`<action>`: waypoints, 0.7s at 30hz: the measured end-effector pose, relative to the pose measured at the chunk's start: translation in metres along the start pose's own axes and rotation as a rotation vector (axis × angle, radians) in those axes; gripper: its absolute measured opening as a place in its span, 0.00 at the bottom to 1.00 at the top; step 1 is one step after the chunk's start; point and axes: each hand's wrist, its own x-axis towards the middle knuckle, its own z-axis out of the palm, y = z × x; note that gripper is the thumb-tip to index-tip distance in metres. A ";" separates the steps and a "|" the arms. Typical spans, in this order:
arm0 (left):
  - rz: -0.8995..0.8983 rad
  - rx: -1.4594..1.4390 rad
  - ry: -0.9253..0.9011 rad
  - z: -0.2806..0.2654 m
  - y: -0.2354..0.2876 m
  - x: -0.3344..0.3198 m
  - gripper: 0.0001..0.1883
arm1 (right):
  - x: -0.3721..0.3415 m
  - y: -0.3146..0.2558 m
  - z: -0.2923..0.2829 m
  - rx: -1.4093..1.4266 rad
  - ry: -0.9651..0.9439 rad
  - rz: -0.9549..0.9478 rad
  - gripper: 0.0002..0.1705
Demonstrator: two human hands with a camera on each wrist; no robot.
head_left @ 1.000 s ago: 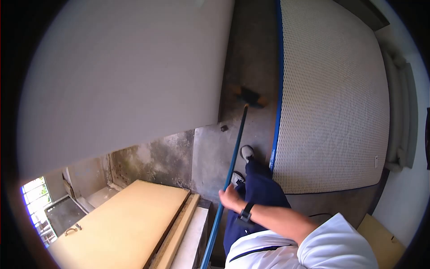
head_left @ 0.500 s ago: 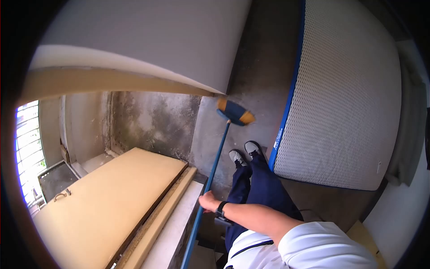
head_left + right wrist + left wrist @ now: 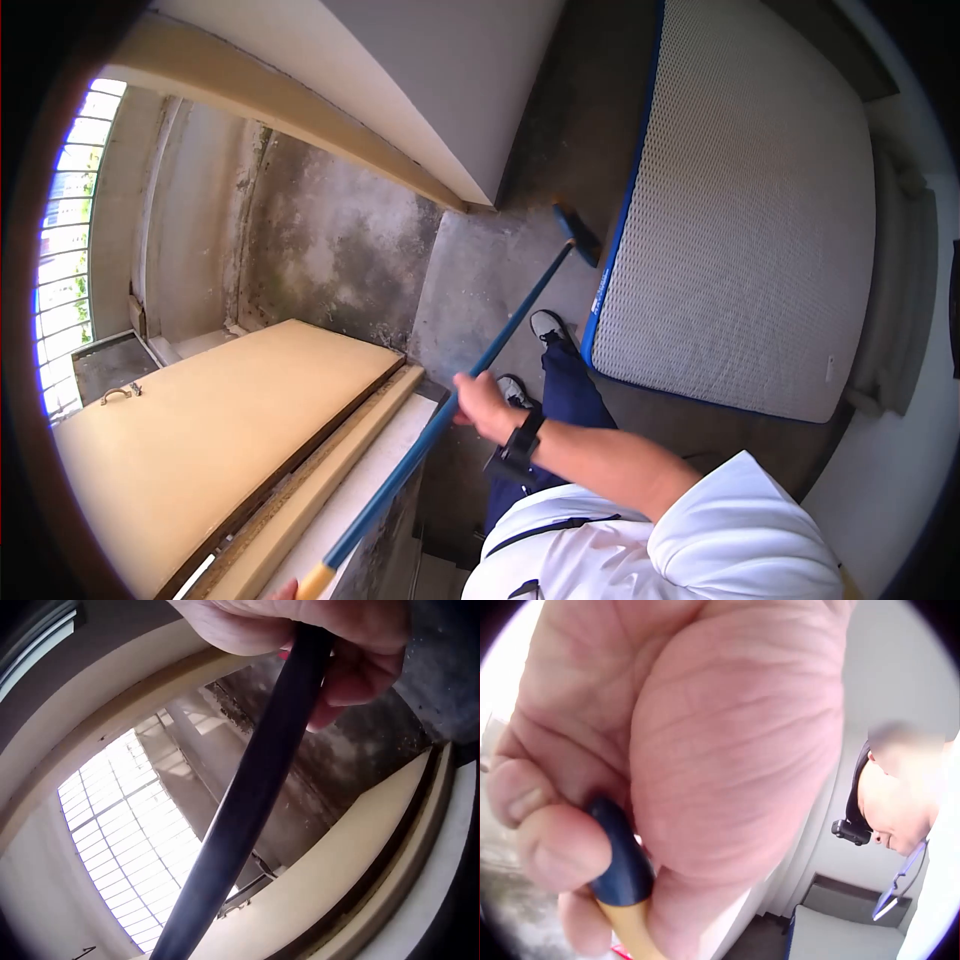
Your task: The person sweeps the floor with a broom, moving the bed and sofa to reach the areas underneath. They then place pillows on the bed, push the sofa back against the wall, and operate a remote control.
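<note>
A long blue broom handle [image 3: 400,470] runs slantwise through the head view. The right hand [image 3: 485,405] grips it around the middle; in the right wrist view that hand [image 3: 337,645] has its fingers curled round the dark shaft [image 3: 247,795]. The left hand [image 3: 287,592] barely shows at the bottom edge, by the handle's yellow end [image 3: 316,582]. In the left wrist view the left hand [image 3: 705,742] curls its fingers round the blue and yellow end [image 3: 626,862]. The broom head [image 3: 577,233] is on the grey floor, close to the mattress's blue edge.
A large mattress [image 3: 740,230] stands at the right. A cream door [image 3: 230,430] with a handle [image 3: 122,393] is at lower left, a barred window [image 3: 75,230] at far left. A wall corner [image 3: 470,120] juts in at the top. Both shoes [image 3: 548,325] are on the floor.
The broom head has swung from near the wall corner rightward to the mattress edge. The handle tilts more, and its yellow end and the left hand now show. The view has shifted.
</note>
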 end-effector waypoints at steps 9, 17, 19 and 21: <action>-0.078 -0.629 0.383 0.142 -0.008 0.092 0.08 | 0.142 0.002 -0.026 -0.136 0.179 0.075 0.12; -0.188 -0.259 0.598 0.014 -0.031 0.015 0.16 | 0.086 0.033 0.189 0.057 -0.384 0.208 0.06; -0.097 -0.274 0.727 -0.007 -0.022 0.001 0.14 | 0.066 0.023 0.219 0.147 -0.474 0.198 0.07; 0.099 -0.342 0.967 -0.016 -0.034 -0.012 0.13 | 0.031 0.015 0.224 0.235 -0.579 0.202 0.11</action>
